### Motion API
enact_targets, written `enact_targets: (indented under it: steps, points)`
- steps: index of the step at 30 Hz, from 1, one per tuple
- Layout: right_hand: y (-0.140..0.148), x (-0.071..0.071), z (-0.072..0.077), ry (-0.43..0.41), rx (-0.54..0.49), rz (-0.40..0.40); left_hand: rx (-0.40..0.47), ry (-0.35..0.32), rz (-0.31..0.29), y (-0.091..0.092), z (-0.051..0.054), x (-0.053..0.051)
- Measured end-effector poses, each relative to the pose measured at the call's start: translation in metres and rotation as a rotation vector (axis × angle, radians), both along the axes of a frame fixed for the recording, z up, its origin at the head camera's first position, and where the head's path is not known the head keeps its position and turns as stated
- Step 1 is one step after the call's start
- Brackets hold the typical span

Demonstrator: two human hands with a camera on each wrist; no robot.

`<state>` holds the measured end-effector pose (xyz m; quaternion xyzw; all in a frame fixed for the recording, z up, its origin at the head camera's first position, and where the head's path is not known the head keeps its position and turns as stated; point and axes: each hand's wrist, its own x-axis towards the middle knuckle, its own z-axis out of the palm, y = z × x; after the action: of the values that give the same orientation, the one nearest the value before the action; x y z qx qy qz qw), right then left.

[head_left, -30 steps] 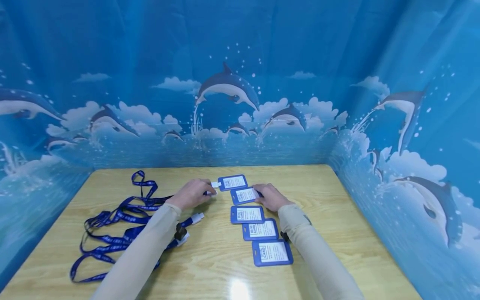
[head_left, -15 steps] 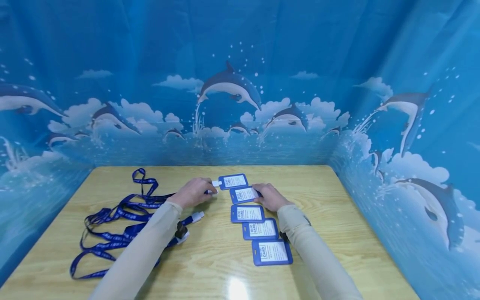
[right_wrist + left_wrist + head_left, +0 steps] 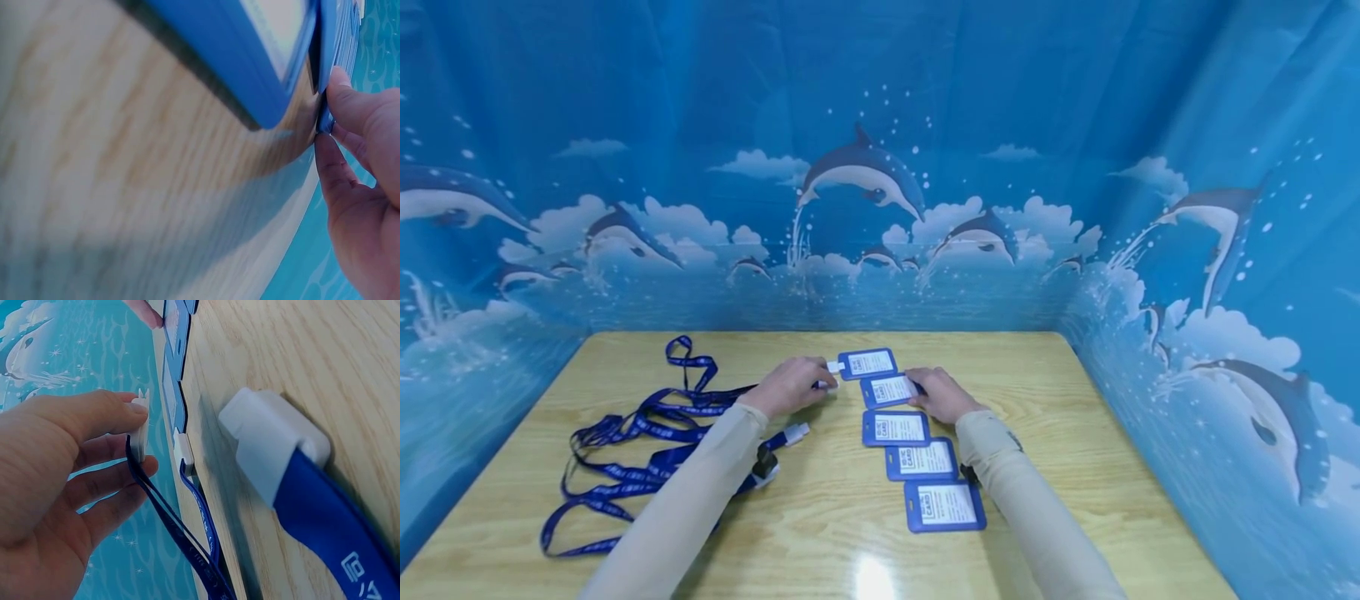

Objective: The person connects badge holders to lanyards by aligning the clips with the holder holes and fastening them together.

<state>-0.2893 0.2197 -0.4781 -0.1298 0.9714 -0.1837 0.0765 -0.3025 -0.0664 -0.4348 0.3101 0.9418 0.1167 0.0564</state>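
Hardly anything has shifted this past second; my left hand (image 3: 786,387) pinches a white clip (image 3: 139,439); my right hand (image 3: 946,395) pinches a badge (image 3: 886,390) at the clip's three o'clock; they remain apart, unjoined.

Bright head view, white glare on tabletop (image 3: 827,517), soft shadows, dimmer wrist views, right wrist foreground blurred

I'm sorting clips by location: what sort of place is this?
Probably a curtained-off work corner: a wooden table beside a blue dolphin-print curtain, with lanyards and card holders laid out on it.
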Motion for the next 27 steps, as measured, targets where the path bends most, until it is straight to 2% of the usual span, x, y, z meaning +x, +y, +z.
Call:
enact_targets:
  steps: [4, 12, 16, 23, 27]
  points:
    - [0.0007, 0.0000, 0.0014, 0.006, 0.004, 0.007, 0.007, -0.005, 0.008, 0.0013, 0.0011, 0.0000]
    - [-0.0003, 0.0001, 0.0010, -0.004, 0.003, -0.007, 0.011, 0.019, -0.041, 0.0017, -0.0002, -0.0003]
    - [-0.0006, 0.0003, 0.0005, -0.014, -0.004, -0.013, 0.015, 0.014, -0.042, 0.0022, -0.0006, 0.0005]
    - [0.0024, -0.0029, -0.0016, 0.019, 0.000, 0.035, 0.029, 0.021, -0.043, 0.0027, -0.0030, -0.0004]
    - [0.0016, -0.0028, -0.0015, 0.013, -0.003, 0.031, 0.038, 0.030, -0.047, 0.0029, -0.0047, -0.0002]
